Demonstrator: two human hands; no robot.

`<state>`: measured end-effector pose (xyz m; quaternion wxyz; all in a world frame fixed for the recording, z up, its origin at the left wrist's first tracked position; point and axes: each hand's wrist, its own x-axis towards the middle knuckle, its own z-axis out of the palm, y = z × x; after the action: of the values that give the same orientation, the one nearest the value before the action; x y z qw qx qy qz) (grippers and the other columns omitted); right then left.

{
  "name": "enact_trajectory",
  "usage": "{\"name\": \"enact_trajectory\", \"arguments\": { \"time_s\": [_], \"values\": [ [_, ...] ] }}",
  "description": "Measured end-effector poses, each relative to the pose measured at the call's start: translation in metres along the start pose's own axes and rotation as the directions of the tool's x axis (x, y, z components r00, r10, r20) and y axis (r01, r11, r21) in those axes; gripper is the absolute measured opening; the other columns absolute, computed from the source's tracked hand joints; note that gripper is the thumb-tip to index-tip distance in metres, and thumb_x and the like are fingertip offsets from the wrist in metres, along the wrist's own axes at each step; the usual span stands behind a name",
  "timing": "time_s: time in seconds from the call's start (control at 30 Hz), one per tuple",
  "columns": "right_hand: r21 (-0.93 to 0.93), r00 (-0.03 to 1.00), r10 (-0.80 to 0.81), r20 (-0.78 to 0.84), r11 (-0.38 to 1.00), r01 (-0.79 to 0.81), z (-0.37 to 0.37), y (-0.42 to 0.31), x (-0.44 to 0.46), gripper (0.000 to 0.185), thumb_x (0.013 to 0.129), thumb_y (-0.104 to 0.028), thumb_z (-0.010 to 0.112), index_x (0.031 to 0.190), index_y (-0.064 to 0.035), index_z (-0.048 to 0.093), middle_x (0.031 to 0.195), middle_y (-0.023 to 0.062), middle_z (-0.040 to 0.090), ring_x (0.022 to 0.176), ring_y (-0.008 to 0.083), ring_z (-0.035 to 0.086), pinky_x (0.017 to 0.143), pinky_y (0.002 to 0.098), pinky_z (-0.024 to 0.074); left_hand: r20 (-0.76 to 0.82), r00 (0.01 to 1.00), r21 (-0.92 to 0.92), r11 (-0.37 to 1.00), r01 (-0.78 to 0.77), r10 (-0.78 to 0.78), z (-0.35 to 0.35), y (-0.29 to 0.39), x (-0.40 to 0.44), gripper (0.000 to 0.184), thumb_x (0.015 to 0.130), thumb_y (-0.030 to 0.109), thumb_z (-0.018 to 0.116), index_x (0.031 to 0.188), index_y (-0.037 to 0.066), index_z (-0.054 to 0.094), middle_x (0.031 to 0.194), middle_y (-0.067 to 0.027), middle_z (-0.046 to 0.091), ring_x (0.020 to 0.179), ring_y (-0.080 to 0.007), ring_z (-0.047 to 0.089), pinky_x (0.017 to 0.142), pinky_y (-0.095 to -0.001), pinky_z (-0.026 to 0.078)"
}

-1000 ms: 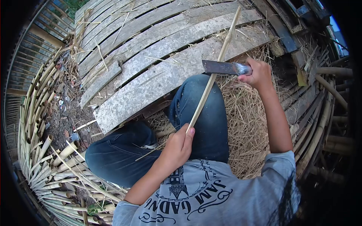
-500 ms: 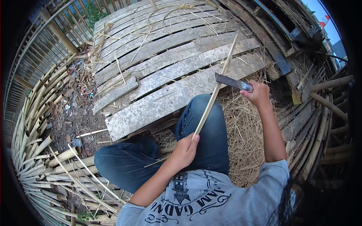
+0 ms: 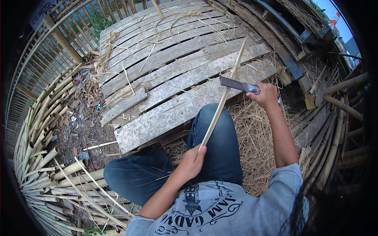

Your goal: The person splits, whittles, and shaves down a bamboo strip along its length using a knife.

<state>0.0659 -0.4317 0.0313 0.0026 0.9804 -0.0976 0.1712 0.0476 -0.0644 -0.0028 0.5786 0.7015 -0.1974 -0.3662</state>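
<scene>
My left hand (image 3: 191, 161) is closed around the near end of a long, pale bamboo strip (image 3: 215, 118). The strip slants up over my right knee, and its far end lies above the wooden slats. In my right hand (image 3: 264, 95) is the handle of a broad, dark-bladed knife (image 3: 233, 83). Its blade crosses the strip just beyond the knee, seemingly against it, with the squared tip sticking out on the left side. My right fingers are wrapped round the handle and partly hide it.
A weathered slatted platform (image 3: 157, 114) stands in front of me, with a loose short plank (image 3: 125, 106) and thin strips on it. Shavings (image 3: 256, 145) cover the ground by my right leg. Bamboo poles (image 3: 75, 169) are piled at left, and more poles (image 3: 342, 84) lie at right.
The knife and my right hand have shifted slightly left, so more of the blade sticks out past the strip. My left hand keeps its hold. The whole view has turned a little.
</scene>
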Motion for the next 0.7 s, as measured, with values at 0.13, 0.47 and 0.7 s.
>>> {"name": "enact_trajectory", "arguments": {
  "time_s": [0.13, 0.47, 0.7],
  "values": [
    [0.106, 1.000, 0.020, -0.007, 0.994, -0.019, -0.007, -0.039, -0.006, 0.075, 0.069, -0.082, 0.058, 0.067, -0.0066, 0.062, 0.061, 0.0153, 0.063, 0.058, 0.0350, 0.065, 0.056, 0.0446, 0.0506, -0.020, 0.997, 0.072, 0.995, -0.068, 0.069, 0.007, -0.005, 0.000, 0.044, 0.107, 0.037, 0.034, 0.081, 0.003, 0.048, 0.059, 0.0000, 0.044, 0.053, -0.0097, 0.042, 0.050, -0.0287, 0.037],
    [0.097, 0.992, 0.077, -0.101, 0.993, -0.067, 0.011, -0.016, 0.008, 0.075, 0.067, -0.083, 0.059, 0.063, -0.0078, 0.058, 0.060, 0.0133, 0.063, 0.059, 0.0330, 0.065, 0.053, 0.0416, 0.0499, 0.001, 1.000, -0.017, 0.999, 0.029, -0.029, -0.005, 0.006, 0.002, 0.043, 0.106, 0.037, 0.035, 0.082, 0.005, 0.048, 0.058, 0.0026, 0.040, 0.051, -0.0070, 0.038, 0.047, -0.0262, 0.033],
    [0.147, 0.983, 0.171, -0.059, 0.976, -0.161, 0.031, 0.009, 0.022, 0.071, 0.072, -0.078, 0.060, 0.071, -0.0081, 0.065, 0.062, 0.0155, 0.063, 0.061, 0.0368, 0.065, 0.055, 0.0451, 0.0491, 0.019, 0.998, 0.084, 0.995, 0.061, -0.063, -0.031, 0.021, 0.012, 0.042, 0.107, 0.038, 0.035, 0.081, 0.007, 0.048, 0.058, 0.0033, 0.040, 0.050, -0.0067, 0.037, 0.046, -0.0259, 0.031]
  ]
}}
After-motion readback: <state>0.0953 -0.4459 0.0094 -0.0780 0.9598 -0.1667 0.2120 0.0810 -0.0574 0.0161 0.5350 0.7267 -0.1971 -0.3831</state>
